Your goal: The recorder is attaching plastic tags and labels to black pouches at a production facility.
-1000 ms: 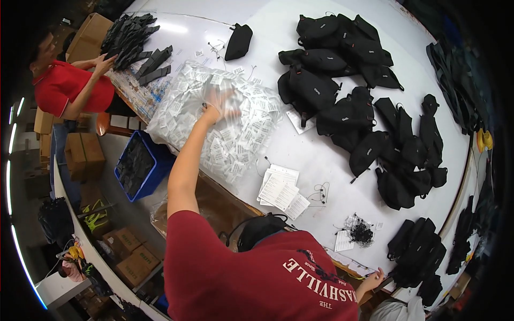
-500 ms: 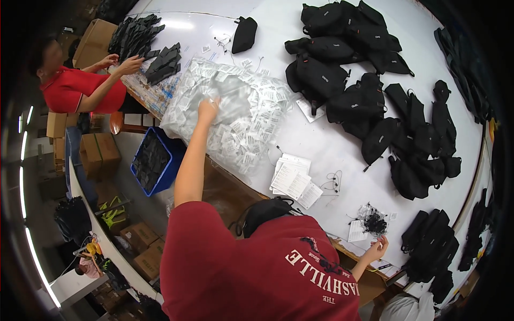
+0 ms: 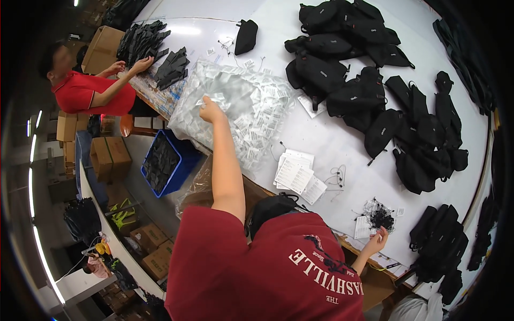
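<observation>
My left hand reaches out over a big heap of clear plastic bags with white labels on the white table. Its fingers are closed on the edge of one clear bag at the heap's near side. At the table's near edge, lower right, my right hand has its fingers apart and rests beside a small bundle of black cords and white tags. Stacks of white printed cards lie between my two hands.
Many black pouch bags cover the table's far and right side. A person in a red shirt handles flat black pieces at the left end. On the floor to the left stand a blue crate and cardboard boxes.
My left hand lay spread flat on the heap of bags; it has closed on one bag and drawn slightly back. The right hand stays by the cords.
</observation>
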Demonstrator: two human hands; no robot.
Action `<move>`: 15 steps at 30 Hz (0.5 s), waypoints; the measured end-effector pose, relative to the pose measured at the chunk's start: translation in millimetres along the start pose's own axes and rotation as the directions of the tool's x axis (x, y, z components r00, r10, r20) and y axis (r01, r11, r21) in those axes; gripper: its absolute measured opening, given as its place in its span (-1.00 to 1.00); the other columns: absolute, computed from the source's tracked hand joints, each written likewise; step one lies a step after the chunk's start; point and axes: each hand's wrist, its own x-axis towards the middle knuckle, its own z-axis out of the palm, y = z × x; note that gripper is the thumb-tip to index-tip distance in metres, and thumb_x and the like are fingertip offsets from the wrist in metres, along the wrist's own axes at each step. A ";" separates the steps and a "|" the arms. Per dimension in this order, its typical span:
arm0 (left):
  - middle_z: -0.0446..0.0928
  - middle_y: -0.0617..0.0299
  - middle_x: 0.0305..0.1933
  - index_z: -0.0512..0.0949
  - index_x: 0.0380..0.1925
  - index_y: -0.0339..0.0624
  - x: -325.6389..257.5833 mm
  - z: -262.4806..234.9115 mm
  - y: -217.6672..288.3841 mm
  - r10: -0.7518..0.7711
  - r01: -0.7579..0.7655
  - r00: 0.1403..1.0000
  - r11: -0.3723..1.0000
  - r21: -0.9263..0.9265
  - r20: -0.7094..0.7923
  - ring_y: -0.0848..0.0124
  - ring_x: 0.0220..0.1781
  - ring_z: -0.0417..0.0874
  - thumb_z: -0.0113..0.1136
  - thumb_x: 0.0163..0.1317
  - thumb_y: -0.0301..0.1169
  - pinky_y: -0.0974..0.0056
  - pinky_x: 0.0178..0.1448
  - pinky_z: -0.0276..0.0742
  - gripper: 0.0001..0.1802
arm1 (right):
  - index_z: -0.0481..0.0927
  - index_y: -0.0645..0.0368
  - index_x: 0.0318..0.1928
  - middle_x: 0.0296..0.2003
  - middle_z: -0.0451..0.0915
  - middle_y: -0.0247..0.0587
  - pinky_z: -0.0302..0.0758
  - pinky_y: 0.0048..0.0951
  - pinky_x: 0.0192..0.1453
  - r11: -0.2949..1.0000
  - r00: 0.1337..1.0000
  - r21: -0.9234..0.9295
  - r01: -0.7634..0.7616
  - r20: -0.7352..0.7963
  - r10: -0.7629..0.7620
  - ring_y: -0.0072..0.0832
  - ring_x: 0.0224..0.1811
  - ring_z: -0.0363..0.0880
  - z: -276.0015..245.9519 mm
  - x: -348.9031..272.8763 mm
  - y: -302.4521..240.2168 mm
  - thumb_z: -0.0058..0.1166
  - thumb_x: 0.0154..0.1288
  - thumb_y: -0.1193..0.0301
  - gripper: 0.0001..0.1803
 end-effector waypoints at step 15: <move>0.48 0.08 -0.25 0.40 -0.23 -0.43 -21.4 24.5 38.2 -0.117 0.142 0.980 0.978 -0.151 0.160 0.31 -0.38 0.50 0.23 0.04 -0.11 0.14 -0.37 0.39 -0.46 | 0.52 0.14 -0.12 -0.24 0.54 -0.31 0.35 -0.70 -0.50 0.999 0.999 0.031 0.030 -0.023 -0.029 -0.63 -0.40 0.45 -10.4 7.7 25.2 -0.07 0.17 0.62 -0.74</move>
